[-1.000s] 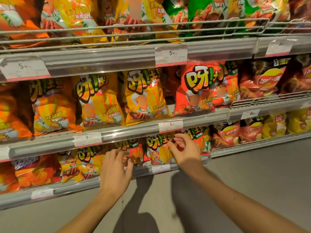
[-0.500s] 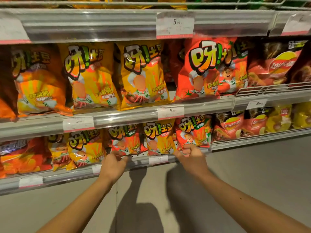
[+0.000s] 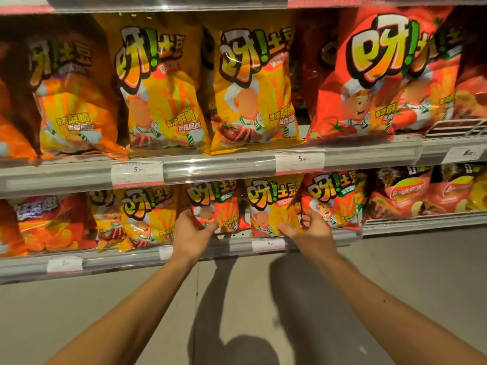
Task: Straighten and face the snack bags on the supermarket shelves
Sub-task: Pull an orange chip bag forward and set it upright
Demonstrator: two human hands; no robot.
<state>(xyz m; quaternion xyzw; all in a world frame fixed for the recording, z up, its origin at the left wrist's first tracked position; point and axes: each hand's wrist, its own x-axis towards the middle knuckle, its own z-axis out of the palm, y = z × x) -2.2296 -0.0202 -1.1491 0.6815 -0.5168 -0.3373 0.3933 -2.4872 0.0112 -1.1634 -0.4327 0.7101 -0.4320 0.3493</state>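
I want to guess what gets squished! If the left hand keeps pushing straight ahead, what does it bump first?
Probably the small orange-red foil snack bag the left hand already grips on the lower shelf; what lies behind it is hidden.

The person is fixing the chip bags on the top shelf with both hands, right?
Not quite. The head view shows both hands on the lower shelf, not the top one: the left hand holds an orange-red bag, the right hand touches a yellow bag and a red bag.
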